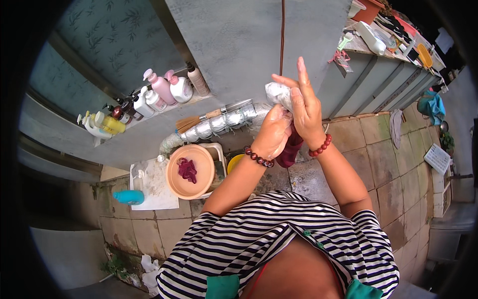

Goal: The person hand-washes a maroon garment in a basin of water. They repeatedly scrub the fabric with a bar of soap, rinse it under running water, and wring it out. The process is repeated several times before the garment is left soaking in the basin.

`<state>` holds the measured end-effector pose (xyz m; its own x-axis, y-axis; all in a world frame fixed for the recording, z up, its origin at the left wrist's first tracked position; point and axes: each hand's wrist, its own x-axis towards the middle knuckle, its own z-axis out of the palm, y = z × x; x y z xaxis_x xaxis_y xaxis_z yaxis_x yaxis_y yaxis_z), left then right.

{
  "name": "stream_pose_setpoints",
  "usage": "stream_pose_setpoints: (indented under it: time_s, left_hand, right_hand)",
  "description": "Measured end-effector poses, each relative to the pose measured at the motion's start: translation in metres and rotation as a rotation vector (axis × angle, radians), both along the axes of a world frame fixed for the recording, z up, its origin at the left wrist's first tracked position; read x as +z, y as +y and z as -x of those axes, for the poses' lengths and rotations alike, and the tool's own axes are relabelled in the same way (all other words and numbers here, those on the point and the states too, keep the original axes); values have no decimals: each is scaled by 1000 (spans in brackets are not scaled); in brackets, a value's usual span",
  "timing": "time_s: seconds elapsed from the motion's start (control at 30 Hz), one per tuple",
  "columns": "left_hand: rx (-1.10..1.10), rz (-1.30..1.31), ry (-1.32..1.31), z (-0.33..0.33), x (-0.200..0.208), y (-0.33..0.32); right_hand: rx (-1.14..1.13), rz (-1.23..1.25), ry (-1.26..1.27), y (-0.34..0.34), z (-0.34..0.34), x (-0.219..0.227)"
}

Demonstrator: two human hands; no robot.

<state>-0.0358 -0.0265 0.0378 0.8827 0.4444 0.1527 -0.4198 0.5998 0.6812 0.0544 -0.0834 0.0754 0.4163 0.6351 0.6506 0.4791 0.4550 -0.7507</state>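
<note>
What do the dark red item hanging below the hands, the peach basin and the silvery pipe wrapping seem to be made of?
Dark red item: probably soft, matte fabric, since it droops in folds; the fibre can't be told.
Basin: likely smooth plastic, given its even colour and rounded rim.
Wrapping: perhaps foil or foil-faced film, by its shiny, crinkled surface.

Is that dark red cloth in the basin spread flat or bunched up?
Bunched up: the cloth lies in a crumpled heap, the basin showing around it.
</note>
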Motion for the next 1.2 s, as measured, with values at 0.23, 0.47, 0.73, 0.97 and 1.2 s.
stream_pose_setpoints:
  time_s: [0.23, 0.47, 0.73, 0.97, 1.2]
  left_hand:
    - [59, -18, 55, 2, -7, 9]
    - [-49, 4, 13, -1, -5, 3]
    - [-91, -31, 51, -4, -8, 5]
    - [-83, -34, -147, -2, 12, 10]
    - [-92, 37, -58, -1, 5, -9]
  right_hand:
    - [74, 31, 17, -20, -4, -34]
    - [13, 119, -161, -12, -29, -18]
    - [100, 32, -195, -15, -27, -20]
    - [-102, -109, -43, -17, -25, -36]
    - [-207, -62, -254, -4, -30, -9]
